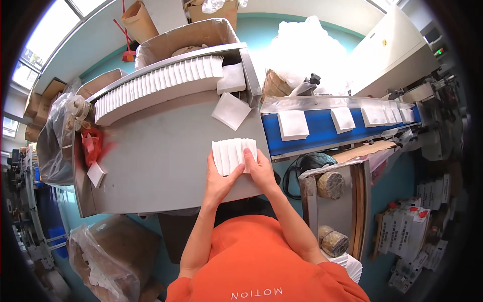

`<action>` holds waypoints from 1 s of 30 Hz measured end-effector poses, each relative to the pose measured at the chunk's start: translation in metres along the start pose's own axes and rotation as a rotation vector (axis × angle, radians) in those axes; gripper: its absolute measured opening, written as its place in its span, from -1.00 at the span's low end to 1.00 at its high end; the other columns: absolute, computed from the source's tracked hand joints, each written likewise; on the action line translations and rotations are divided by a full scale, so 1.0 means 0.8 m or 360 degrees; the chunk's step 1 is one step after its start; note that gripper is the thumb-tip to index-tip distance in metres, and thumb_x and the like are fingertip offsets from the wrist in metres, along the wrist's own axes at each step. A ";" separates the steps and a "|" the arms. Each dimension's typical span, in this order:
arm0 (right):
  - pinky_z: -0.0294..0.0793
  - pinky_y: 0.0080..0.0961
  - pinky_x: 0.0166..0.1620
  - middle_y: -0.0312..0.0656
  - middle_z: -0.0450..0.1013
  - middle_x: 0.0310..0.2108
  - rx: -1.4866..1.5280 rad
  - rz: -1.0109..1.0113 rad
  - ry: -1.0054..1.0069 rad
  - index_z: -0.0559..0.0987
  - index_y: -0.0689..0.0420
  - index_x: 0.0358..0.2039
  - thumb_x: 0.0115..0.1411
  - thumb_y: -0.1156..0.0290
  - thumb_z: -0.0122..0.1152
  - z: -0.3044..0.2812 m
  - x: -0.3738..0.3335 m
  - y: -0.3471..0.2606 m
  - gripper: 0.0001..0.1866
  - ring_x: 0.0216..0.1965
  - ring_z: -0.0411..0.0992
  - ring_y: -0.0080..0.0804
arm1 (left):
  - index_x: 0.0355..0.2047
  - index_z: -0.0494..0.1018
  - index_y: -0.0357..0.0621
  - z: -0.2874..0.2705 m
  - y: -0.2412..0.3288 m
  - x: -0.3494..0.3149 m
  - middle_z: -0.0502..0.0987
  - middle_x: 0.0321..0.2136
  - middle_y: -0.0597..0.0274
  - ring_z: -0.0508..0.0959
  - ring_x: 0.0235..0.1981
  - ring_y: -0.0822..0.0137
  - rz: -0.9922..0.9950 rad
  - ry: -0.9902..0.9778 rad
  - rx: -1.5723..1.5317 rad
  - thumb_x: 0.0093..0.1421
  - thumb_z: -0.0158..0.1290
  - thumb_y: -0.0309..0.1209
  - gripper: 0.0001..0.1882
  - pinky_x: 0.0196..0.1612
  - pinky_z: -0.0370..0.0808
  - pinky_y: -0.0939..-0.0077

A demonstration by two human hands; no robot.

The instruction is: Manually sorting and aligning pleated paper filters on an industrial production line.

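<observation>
Between my two hands, near the right side of the grey metal table (166, 156), is a bundle of folded white paper napkins (229, 153). My left hand (220, 182) grips its left side, thumb laid across the near face. My right hand (259, 170) clasps the right side with its thumb on top. Just beyond lies a loose stack of white napkins (231, 110), turned at an angle. A long row of upright napkin bundles (161, 83) lines the table's back edge, with another napkin stack (232, 78) at its right end.
To the right, a blue conveyor belt (319, 135) carries several napkin stacks. A red plastic bag (91, 146) and a small white stack (96, 174) sit at the table's left edge. A cart with tape rolls (331, 185) stands right of me; a plastic-lined box (113, 246) is at lower left.
</observation>
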State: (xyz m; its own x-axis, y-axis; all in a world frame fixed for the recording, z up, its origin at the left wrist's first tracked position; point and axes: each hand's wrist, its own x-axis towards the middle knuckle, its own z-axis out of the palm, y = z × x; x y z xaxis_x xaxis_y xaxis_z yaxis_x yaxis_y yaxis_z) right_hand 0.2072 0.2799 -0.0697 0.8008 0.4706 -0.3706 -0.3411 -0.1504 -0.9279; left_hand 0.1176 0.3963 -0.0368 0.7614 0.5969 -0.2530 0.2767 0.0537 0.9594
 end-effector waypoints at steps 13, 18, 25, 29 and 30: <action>0.49 -0.43 0.00 -0.11 0.46 -0.07 0.0960 0.0313 0.0269 0.36 0.25 0.10 0.36 0.21 0.08 -0.070 0.037 0.011 -0.56 -0.07 0.47 -0.35 | 0.32 -0.02 -0.30 0.004 0.000 0.000 0.28 0.17 -0.10 0.37 0.17 0.06 -0.0194 -0.0059 -0.0127 0.04 0.35 -0.19 0.01 0.16 0.38 0.24; 0.50 -0.48 -0.10 -0.03 0.48 -0.09 0.0936 0.0321 0.0284 0.31 0.23 0.13 0.34 0.08 0.11 -0.047 0.048 0.003 -0.46 -0.15 0.50 -0.33 | 0.37 -0.01 0.00 0.042 0.034 0.003 -0.01 0.31 -0.25 0.20 0.25 -0.21 0.0585 0.0346 0.1024 -0.08 0.39 -0.09 0.10 0.17 0.32 -0.01; 0.44 -0.41 0.13 0.15 0.37 0.07 0.1006 0.0465 -0.0171 0.28 0.46 0.10 0.35 -0.02 0.05 -0.059 0.069 -0.001 -0.31 0.04 0.44 -0.20 | 0.25 0.28 0.24 0.083 0.034 0.034 -0.12 0.37 -0.06 0.02 0.32 -0.24 0.0421 0.0167 0.1427 -0.12 0.32 -0.11 -0.14 0.07 0.27 -0.25; 0.51 -0.56 -0.21 -0.22 0.56 -0.33 -0.0023 0.0010 -0.0139 0.54 0.30 -0.12 0.24 0.16 0.28 -0.049 0.032 -0.050 -0.57 -0.31 0.51 -0.51 | 0.24 0.28 0.20 0.080 0.023 0.041 -0.08 0.37 -0.04 0.07 0.31 -0.20 0.0406 0.0319 0.1418 -0.03 0.20 -0.29 -0.25 0.09 0.29 -0.19; 0.52 -0.50 -0.27 -0.15 0.55 -0.34 -0.0250 -0.0320 0.0160 0.53 0.29 -0.10 0.16 0.20 0.35 -0.077 0.051 -0.031 -0.55 -0.31 0.52 -0.48 | 0.24 0.28 0.19 0.077 0.027 0.040 -0.07 0.36 -0.06 0.08 0.31 -0.20 0.0441 0.0291 0.1358 -0.04 0.18 -0.32 -0.25 0.09 0.30 -0.19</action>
State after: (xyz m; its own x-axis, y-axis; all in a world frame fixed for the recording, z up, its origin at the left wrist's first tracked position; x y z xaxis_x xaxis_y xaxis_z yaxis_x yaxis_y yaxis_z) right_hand 0.2784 0.2491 -0.0645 0.8924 0.4168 -0.1730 -0.0960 -0.1992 -0.9752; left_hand 0.1841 0.3668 -0.0315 0.7806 0.6215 0.0662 0.4925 -0.6768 0.5472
